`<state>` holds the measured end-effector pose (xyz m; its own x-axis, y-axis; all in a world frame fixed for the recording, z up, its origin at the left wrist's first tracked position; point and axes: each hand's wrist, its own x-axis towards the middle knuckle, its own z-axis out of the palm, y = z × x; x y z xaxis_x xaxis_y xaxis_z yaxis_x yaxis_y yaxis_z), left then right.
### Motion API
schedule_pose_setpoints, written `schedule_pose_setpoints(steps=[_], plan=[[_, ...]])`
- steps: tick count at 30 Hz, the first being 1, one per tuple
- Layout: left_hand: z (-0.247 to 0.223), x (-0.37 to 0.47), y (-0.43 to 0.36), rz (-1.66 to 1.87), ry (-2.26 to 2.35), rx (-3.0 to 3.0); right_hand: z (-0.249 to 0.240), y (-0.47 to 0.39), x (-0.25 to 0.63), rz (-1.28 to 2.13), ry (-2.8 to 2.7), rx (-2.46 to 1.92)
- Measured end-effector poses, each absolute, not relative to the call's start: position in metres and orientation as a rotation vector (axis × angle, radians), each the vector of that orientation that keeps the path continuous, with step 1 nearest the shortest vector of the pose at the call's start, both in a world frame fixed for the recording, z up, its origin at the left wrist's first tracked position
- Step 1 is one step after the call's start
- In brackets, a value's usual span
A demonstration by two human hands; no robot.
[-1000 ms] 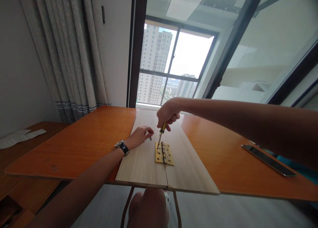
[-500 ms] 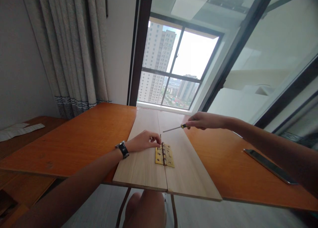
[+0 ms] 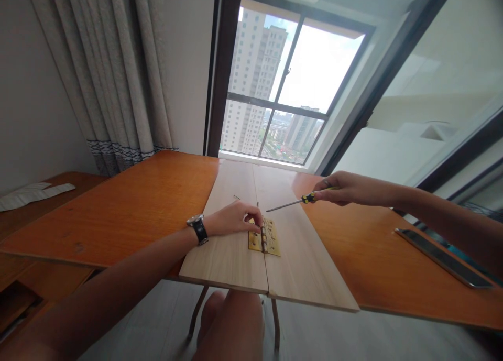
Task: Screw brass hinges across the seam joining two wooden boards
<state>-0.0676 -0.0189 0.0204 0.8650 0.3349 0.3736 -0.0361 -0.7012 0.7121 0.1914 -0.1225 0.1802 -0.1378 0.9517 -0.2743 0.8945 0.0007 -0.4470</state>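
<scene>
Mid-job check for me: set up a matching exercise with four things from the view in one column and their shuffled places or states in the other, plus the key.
Things:
1. hinge
2. screwdriver
3. watch
4. curtain

Places or states:
A. on the left wrist
B. grey and hanging
C. held in the right hand
D. spanning two pale boards

Right pairs: 1-D, 2-C, 3-A, 4-B

Clock centred on the one hinge (image 3: 264, 240). Boards (image 3: 226, 266) beneath it: two, at 9 and 3 o'clock. Left hand (image 3: 237, 217) at 10, right hand (image 3: 341, 188) at 2: two hands. One screwdriver (image 3: 308, 198), 2 o'clock. One watch (image 3: 199, 229), 9. One phone (image 3: 443, 258), 3.
</scene>
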Motion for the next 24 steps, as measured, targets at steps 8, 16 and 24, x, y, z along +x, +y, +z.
schedule_pose_setpoints(steps=[8, 16, 24], plan=[[0.019, -0.068, -0.017, 0.589, 0.18, 2.27, 0.183, -0.127, 0.195, 0.784, -2.247, -2.004], [0.014, -0.066, -0.016, 0.574, 0.204, 2.292, 0.191, -0.132, 0.171, 0.667, -2.394, -2.103], [0.009, -0.064, -0.014, 0.563, 0.227, 2.296, 0.187, -0.133, 0.146, 0.241, -2.68, -1.992]])
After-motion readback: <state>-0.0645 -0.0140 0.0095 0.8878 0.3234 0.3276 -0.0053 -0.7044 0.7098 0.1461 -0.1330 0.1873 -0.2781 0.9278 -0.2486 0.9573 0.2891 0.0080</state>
